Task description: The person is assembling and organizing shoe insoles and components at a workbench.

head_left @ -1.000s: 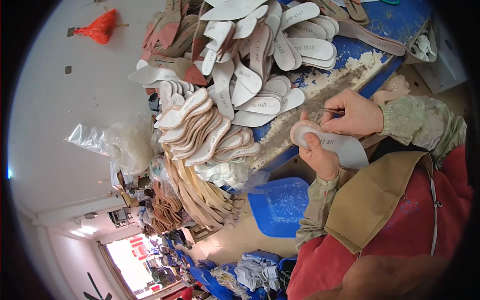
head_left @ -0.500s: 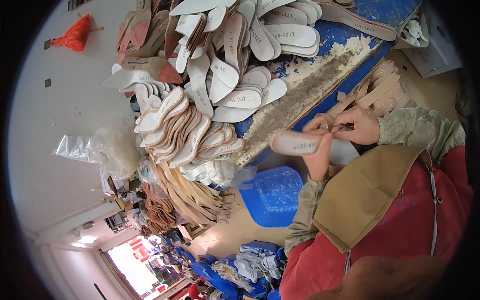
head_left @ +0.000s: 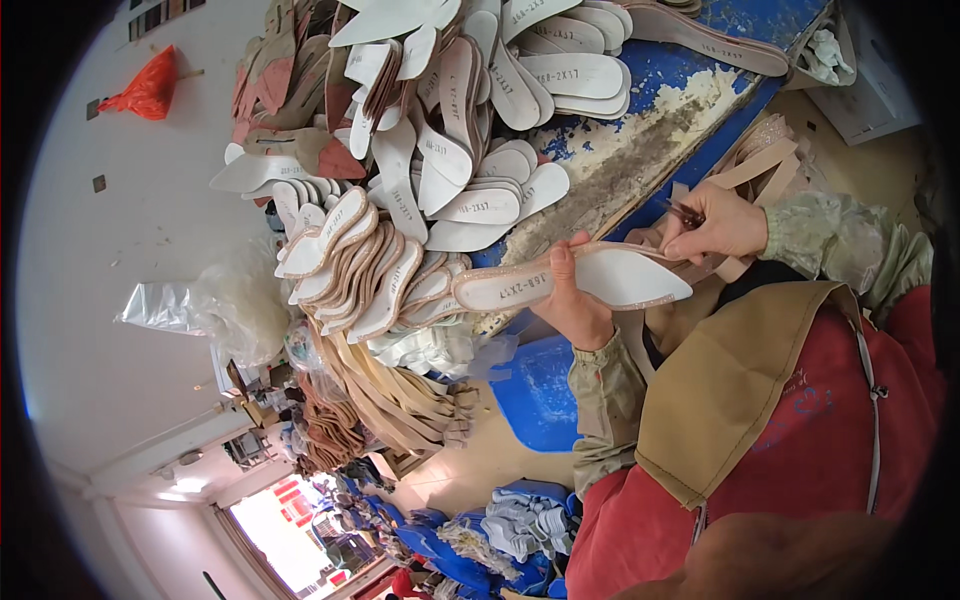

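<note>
The left hand [head_left: 575, 305] grasps a long white shoe insole with a glittery rose-beige edge [head_left: 625, 278] around its middle, thumb on the white face, so that the insole lies out in front of the worker, near the edge of a blue worktable with peeling, cream-stained paint [head_left: 690, 110]. A short dark printed code [head_left: 518, 290], letters or digits in one line, runs along the narrower half of the white face, toward the rounded end; the pointed half looks unprinted. The right hand [head_left: 715, 225] is clenched around a slim dark metal tool [head_left: 684, 212], beside the insole's upper edge at the pointed half; whether its fingers also pinch that edge cannot be told. In the view, the rounded end overlaps a stack of white insoles with beige rims [head_left: 370, 265], several stamped with similar dark codes. Farther up the table, a heap of plain white and pinkish insoles [head_left: 480, 150] carries the same kind of stamp, clear on many faces. The worker's red garment [head_left: 840, 440] bears pale lettering and a blue outlined motif [head_left: 812, 402], partly lost in folds beside a tan cloth flap [head_left: 740, 385].
</note>
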The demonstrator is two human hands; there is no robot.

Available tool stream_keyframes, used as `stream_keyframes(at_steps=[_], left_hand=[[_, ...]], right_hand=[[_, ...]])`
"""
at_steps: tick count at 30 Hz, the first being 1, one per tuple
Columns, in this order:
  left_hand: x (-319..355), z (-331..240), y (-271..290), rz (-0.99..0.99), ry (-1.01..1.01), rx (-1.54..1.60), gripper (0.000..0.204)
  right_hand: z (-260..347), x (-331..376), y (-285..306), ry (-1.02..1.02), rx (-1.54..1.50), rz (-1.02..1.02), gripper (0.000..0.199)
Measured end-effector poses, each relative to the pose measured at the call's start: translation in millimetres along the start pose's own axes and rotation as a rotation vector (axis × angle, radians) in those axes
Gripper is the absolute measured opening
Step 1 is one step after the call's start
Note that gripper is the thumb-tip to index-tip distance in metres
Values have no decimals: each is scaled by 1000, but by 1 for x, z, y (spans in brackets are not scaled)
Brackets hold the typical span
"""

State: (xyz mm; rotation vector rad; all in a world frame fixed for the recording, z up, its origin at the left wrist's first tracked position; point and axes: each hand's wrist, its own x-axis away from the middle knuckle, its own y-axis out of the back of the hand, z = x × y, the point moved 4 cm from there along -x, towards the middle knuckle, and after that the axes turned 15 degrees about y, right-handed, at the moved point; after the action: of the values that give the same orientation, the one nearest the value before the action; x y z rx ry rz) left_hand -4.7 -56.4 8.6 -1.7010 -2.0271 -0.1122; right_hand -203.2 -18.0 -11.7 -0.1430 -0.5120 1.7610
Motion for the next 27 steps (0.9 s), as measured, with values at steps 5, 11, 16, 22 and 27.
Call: stream_keyframes(at_steps=[5, 11, 16, 22, 27], left_hand=[[-4, -2, -11, -11, -61, -42, 26], [16, -15, -37, 158, -58, -51, 39], [32, -25, -60, 652, 62, 316, 42], [6, 27, -4, 613, 270, 605, 35], [-12, 50, 11, 468, 340, 775, 30]], right_hand=[[-12, 0, 0, 34, -9, -15, 5], [6, 2, -1, -45, 25, 53, 9], [28, 3, -9, -85, -33, 182, 10], [49, -24, 37, 42, 544, 554, 18], [78, -26, 37, 497, 629, -190, 10]])
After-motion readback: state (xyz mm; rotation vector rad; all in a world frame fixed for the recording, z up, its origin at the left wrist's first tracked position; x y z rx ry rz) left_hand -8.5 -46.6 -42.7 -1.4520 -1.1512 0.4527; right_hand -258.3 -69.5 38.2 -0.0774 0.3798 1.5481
